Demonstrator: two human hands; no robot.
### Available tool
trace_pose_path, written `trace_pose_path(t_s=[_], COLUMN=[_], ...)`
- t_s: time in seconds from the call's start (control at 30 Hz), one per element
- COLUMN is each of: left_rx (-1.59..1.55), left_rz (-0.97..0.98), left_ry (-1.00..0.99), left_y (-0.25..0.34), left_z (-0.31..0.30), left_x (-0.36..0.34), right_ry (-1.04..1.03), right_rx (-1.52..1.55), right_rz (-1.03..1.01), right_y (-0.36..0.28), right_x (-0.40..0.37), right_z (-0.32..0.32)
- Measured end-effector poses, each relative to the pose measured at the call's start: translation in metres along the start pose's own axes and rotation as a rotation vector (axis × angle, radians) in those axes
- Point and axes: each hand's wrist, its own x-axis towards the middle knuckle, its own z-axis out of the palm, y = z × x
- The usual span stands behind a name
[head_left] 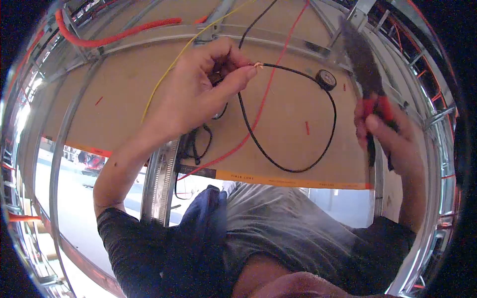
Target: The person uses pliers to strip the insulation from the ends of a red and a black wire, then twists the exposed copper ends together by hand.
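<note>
My left hand (211, 82) is raised over a brown board, thumb and finger pinched on a black wire (293, 71) close to its bare copper end (258, 65). From there the wire loops round to the right and back over the board. At the right, my right hand (390, 130) is closed round a tool with red and black handles (380, 105). Its long dark upper part is smeared by motion, hiding its kind. A small roll of black tape (326, 79) lies at the loop's upper right.
A red wire (271, 84) and a yellow wire (171, 67) cross the brown board (129, 94). Small red scraps (307, 127) lie on it. Black cable (194, 146) is bunched near a metal stud (160, 186). Orange conduit (117, 38) runs along the upper left, and metal framing surrounds the board.
</note>
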Motion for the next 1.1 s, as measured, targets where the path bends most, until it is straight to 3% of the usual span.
trace_pose_path(t_s=[0.07, 0.13, 0.37, 0.57, 0.8, 0.97, 1.1], left_rx=[0.027, 0.036, 0.066, 0.070, 0.066, 0.029, 0.027], left_rz=[-0.041, -0.034, -0.023, -0.015, -0.042, 0.001, 0.009], left_ry=[-0.010, 0.008, 0.039, 0.059, 0.059, 0.055, 0.064], left_y=[0.002, 0.003, 0.005, -0.001, 0.001, -0.002, -0.004], left_z=[-0.002, -0.002, -0.005, -0.005, -0.003, -0.001, -0.001], left_x=[0.000, -0.001, -0.003, -0.006, -0.005, -0.004, -0.004], right_ry=[-0.033, -0.148, -0.264, -0.272, -0.302, -0.247, -0.267], right_rx=[-0.104, -0.152, -0.406, -0.405, -0.468, -0.476, -0.535], right_rz=[0.024, 0.220, 0.197, 0.091, 0.201, 0.052, 0.153], right_y=[-0.009, -0.016, -0.014, -0.014, -0.022, -0.013, -0.018], right_x=[-0.003, -0.003, 0.017, 0.020, 0.019, 0.022, 0.026], right_z=[0.014, 0.030, 0.047, 0.057, 0.059, 0.061, 0.062])
